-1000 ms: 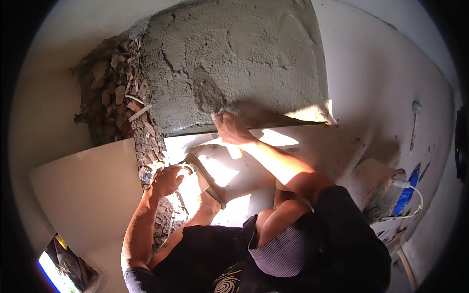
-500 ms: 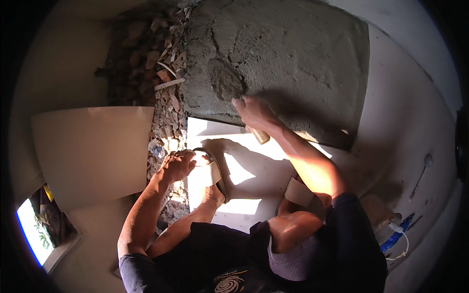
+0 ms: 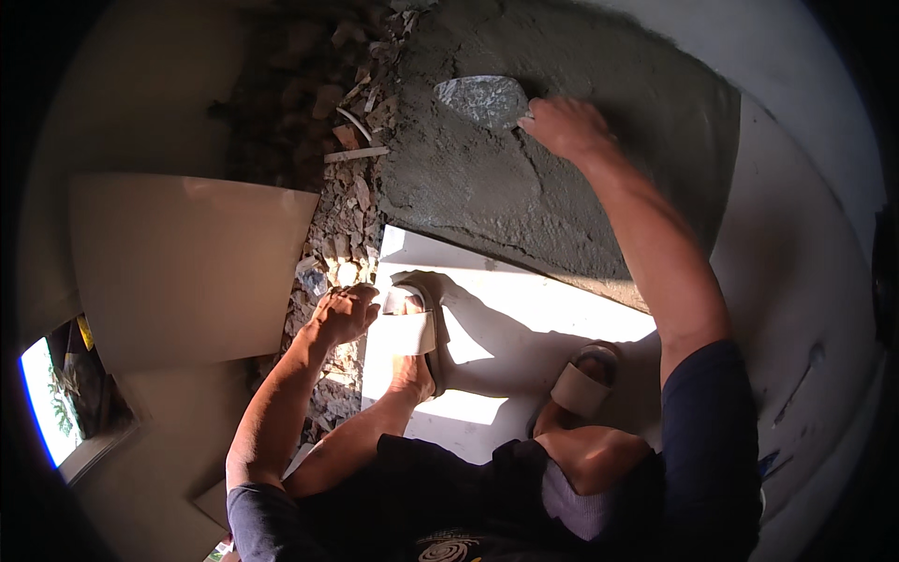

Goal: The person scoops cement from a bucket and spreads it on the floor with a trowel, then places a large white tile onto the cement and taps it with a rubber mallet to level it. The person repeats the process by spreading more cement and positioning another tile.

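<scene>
My right hand point(image 3: 568, 129) is closed around the handle of a trowel point(image 3: 483, 101), reaching far out over a bed of wet grey mortar point(image 3: 646, 140). The trowel's pointed blade points left and shows a light, mortar-smeared metal face. Fingers hide most of its handle. Ridges and a rough seam mark the mortar beside the blade. My left hand point(image 3: 343, 314) hangs by my left sandal point(image 3: 412, 332), above the rubble strip, fingers loosely bent and apart with nothing visible in them.
Broken rubble point(image 3: 361, 192) runs along the mortar's left side, with a thin white strip point(image 3: 356, 155) on it. A large beige panel point(image 3: 192, 272) stands at the left. Both feet rest on a pale tile point(image 3: 506, 365), beside the mortar's near edge. A pale wall point(image 3: 796, 187) curves along the right.
My right hand has moved farther away and to the right with the trowel. The blade, dark with mortar before, now shows a light face. My left hand has barely moved.
</scene>
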